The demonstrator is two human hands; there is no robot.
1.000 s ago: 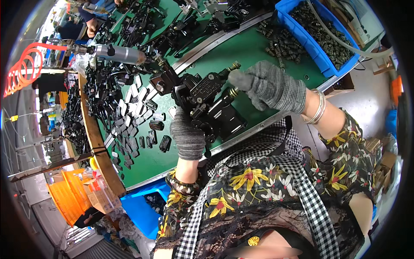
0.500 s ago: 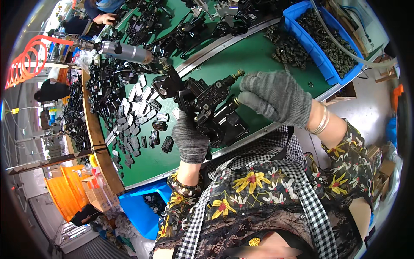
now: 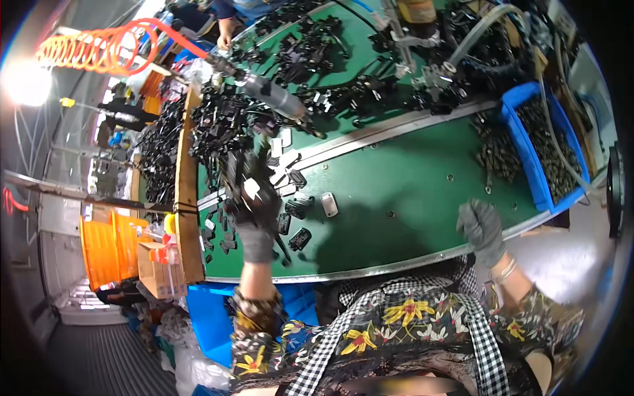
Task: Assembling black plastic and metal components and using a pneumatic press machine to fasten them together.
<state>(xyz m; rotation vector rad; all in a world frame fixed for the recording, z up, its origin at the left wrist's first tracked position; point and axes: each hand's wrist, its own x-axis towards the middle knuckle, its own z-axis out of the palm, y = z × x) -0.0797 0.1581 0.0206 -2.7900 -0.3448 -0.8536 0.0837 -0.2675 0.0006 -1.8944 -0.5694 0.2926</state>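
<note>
Assembly, one, black and blurred, is grasped by left hand; right hand looks clenched.

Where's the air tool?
In the head view, the air tool is upper left of centre, joined to the red coiled hose, beyond the left hand.

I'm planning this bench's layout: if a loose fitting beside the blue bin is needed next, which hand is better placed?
Probably the right hand: it is nearer the loose metal fittings and shows nothing held. The left hand is farther away, holding a blurred black assembly.
</note>
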